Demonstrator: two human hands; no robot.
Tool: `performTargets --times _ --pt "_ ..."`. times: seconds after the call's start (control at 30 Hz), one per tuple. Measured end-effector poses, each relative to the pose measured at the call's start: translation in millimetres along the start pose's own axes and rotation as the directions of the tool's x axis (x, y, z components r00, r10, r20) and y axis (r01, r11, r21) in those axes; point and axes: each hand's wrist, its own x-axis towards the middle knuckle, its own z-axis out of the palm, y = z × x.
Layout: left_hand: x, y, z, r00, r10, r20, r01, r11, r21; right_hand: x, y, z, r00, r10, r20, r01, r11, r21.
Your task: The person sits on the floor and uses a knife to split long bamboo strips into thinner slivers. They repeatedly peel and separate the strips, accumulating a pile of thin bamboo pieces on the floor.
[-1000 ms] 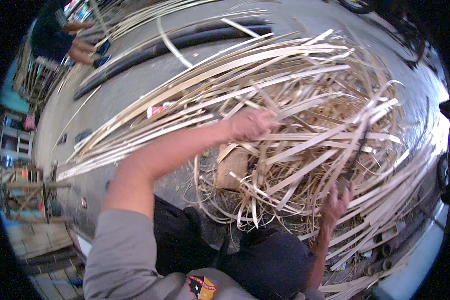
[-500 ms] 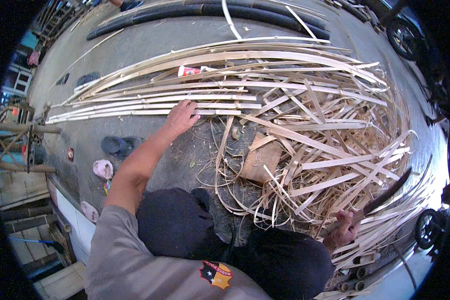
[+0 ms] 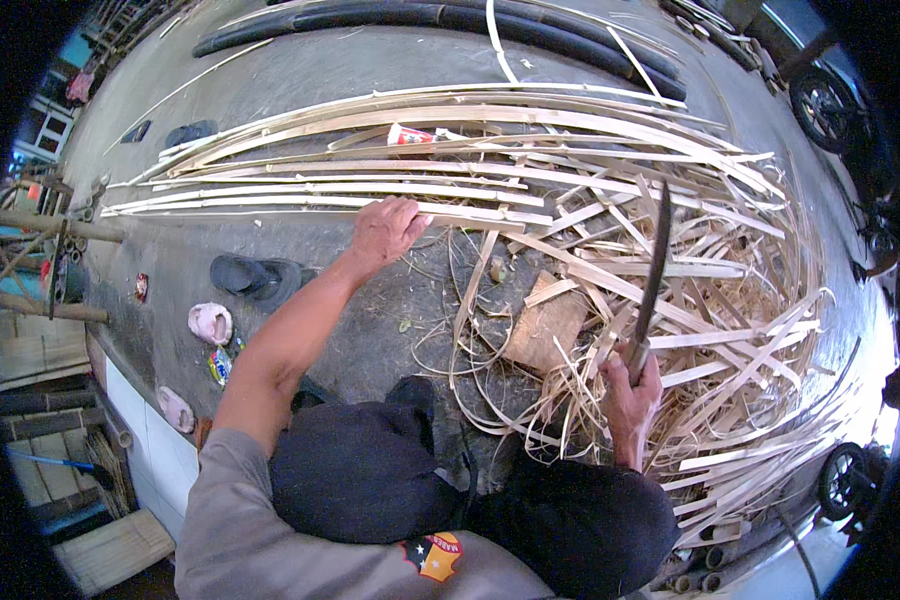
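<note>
My left hand [image 3: 386,235] is closed round the nearest of several long, pale bamboo strips [image 3: 230,204], close to its right end. The strip's cut end [image 3: 500,222] sticks out to the right of my fingers. In my right hand [image 3: 630,400] is a machete [image 3: 654,262] with a long dark blade, held by its handle with the blade pointing up and away from me. The blade stands over a tangle of bamboo shavings and split strips [image 3: 710,270], apart from the strip in my left hand.
A wooden block [image 3: 548,325] lies on the floor between my hands, beside curled shavings. Dark footwear [image 3: 255,278] and pink slippers [image 3: 210,323] are at the left. Behind the strips are a red and white packet [image 3: 408,135] and dark bamboo poles [image 3: 430,17]. Wheels [image 3: 823,105] stand at the right.
My right hand has come left and up from the lower right, turning the machete more upright. My left hand has closed on the nearest bamboo strip. The whole view has shifted slightly.
</note>
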Motion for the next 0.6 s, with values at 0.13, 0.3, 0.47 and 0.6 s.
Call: performTargets --times 0.13,0.3,0.47,0.6 --pt "1.2 34.2 -29.2 0.998 -0.008 0.062 0.011 0.999 -0.048 19.2 -3.8 26.6 0.995 0.016 0.098 -0.028 0.992 0.125" --pt "-7.4 84.3 -34.9 0.961 0.006 0.276 0.040 0.986 -0.161 27.2 -9.7 65.9 0.975 0.027 0.222 -0.117 0.905 0.408" --pt "-28.5 100.1 -16.2 0.953 -0.002 0.304 0.057 0.983 -0.173 14.4 -11.7 75.9 0.959 0.195 0.207 -0.274 0.823 0.497" --pt "-41.4 103.5 -4.2 0.962 -0.026 0.270 0.123 0.929 -0.348 13.9 -8.7 70.6 0.981 0.011 0.194 -0.081 0.929 0.360"
